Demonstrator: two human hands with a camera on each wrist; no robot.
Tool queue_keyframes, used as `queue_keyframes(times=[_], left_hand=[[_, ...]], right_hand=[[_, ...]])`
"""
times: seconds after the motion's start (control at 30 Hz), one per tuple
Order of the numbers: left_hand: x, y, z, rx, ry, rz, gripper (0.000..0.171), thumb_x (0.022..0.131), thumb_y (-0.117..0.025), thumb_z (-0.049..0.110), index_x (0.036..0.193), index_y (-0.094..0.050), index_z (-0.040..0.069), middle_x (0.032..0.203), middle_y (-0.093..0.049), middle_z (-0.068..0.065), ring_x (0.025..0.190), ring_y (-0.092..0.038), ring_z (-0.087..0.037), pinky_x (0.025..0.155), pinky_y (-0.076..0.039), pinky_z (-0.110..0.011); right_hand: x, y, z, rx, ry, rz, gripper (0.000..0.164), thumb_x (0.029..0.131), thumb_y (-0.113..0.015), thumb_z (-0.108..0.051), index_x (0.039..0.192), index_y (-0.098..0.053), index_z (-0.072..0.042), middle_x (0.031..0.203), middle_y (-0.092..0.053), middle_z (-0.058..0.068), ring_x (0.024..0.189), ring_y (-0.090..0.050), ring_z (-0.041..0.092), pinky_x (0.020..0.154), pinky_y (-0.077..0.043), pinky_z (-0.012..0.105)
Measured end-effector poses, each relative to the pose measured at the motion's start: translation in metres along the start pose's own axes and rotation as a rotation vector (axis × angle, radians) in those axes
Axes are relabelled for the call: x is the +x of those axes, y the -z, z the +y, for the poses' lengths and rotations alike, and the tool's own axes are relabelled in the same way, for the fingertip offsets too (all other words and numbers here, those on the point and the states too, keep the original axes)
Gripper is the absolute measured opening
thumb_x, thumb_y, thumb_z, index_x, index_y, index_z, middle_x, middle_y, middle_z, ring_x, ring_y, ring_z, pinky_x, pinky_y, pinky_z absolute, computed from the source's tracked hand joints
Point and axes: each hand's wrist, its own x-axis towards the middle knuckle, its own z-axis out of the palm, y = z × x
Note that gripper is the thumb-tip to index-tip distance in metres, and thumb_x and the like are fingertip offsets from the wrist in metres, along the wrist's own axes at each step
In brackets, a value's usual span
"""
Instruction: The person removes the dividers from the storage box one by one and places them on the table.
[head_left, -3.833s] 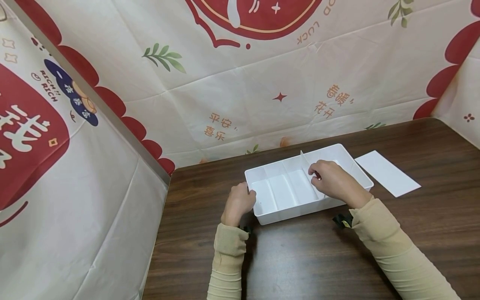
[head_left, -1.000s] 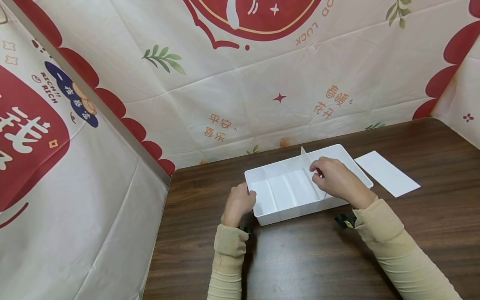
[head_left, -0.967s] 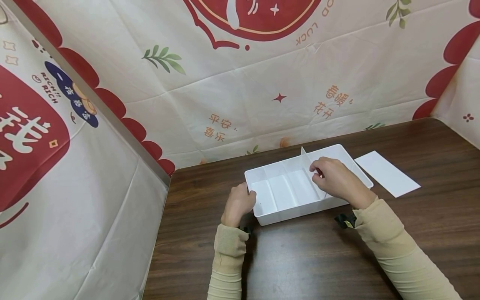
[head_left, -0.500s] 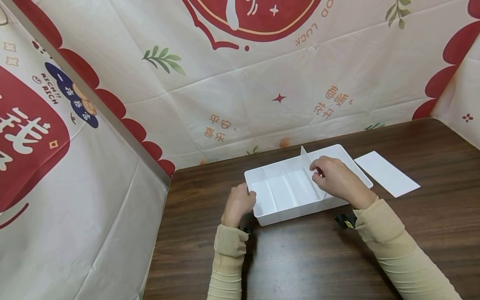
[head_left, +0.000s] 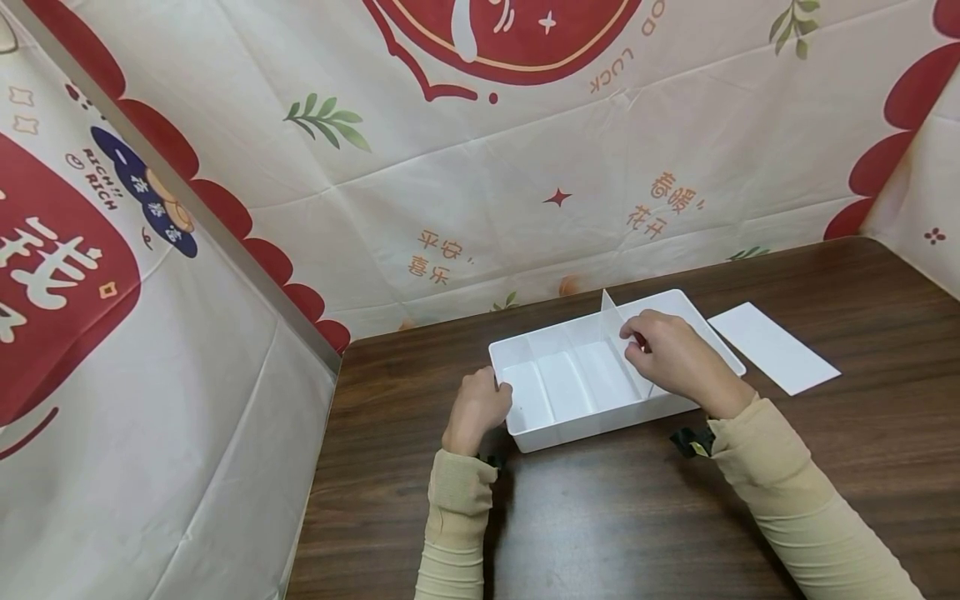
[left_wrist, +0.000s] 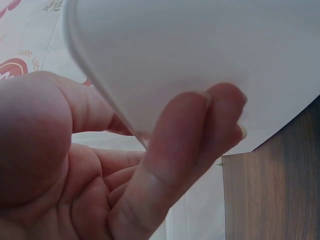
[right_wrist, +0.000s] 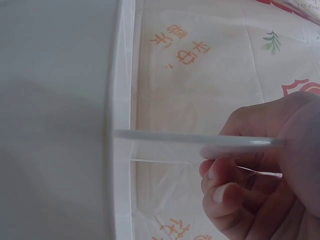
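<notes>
A shallow white plastic tray (head_left: 592, 426) lies on the table, with raised ridges across its floor. My left hand (head_left: 477, 408) grips its left end wall, with the thumb over the rim and the fingers against the outer face (left_wrist: 280, 50). A thin white divider (head_left: 611, 323) stands crosswise in the tray, its far top corner above the rim. My right hand (head_left: 672, 358) pinches this divider near its middle. In the right wrist view the divider (right_wrist: 190, 138) shows edge-on beside the curled fingers (right_wrist: 225, 195); the exact contact is partly hidden.
A flat white rectangular panel (head_left: 776, 348) lies on the brown wooden table (head_left: 600, 517), right of the tray. A printed cloth (head_left: 450, 183) hangs behind the table, and another cloth-covered side (head_left: 225, 400) stands at the left.
The divider has risen slightly in the tray, its far corner now higher above the rim. The right hand has moved slightly up and right with it. The left hand has stayed put.
</notes>
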Motion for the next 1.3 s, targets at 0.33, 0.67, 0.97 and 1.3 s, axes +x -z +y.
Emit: queue_keyframes(times=[0.33, 0.67, 0.97, 1.3], left_hand=[[-0.0005, -0.0004, 0.0008, -0.005, 0.005, 0.003, 0.017, 0.091, -0.047, 0.018, 0.087, -0.058, 0.005, 0.07, -0.058, -0.005, 0.057, -0.056, -0.017, 0.048, -0.042, -0.028], [-0.001, -0.0016, 0.0007, -0.016, 0.015, 0.006, 0.021, 0.091, -0.046, 0.019, 0.09, -0.059, 0.004, 0.07, -0.059, -0.005, 0.054, -0.056, -0.016, 0.047, -0.043, -0.028], [-0.0008, -0.0014, 0.0014, -0.016, 0.028, -0.005, 0.022, 0.092, -0.046, 0.02, 0.095, -0.06, 0.002, 0.07, -0.059, -0.006, 0.056, -0.056, -0.017, 0.048, -0.043, -0.029], [-0.0009, -0.0011, 0.0021, -0.019, 0.019, -0.005, 0.023, 0.092, -0.045, 0.019, 0.096, -0.06, 0.002, 0.069, -0.058, -0.006, 0.053, -0.056, -0.016, 0.046, -0.042, -0.029]], right_hand=[[-0.001, 0.002, 0.0005, 0.008, -0.003, 0.013, 0.014, 0.079, -0.061, -0.002, 0.091, -0.067, 0.002, 0.074, -0.058, 0.007, 0.065, -0.049, 0.019, 0.057, -0.043, 0.031], [-0.0014, 0.0028, 0.0005, 0.016, -0.006, 0.011, 0.014, 0.08, -0.06, -0.002, 0.091, -0.067, 0.002, 0.075, -0.058, 0.007, 0.065, -0.049, 0.019, 0.057, -0.044, 0.03], [-0.002, 0.0036, 0.0017, 0.011, 0.026, 0.059, 0.013, 0.078, -0.06, -0.001, 0.088, -0.067, 0.002, 0.071, -0.056, 0.005, 0.063, -0.048, 0.017, 0.055, -0.041, 0.03], [-0.0023, 0.0058, 0.0014, 0.016, 0.034, 0.071, 0.013, 0.078, -0.06, -0.001, 0.088, -0.067, 0.002, 0.069, -0.054, 0.004, 0.063, -0.047, 0.016, 0.054, -0.04, 0.029]])
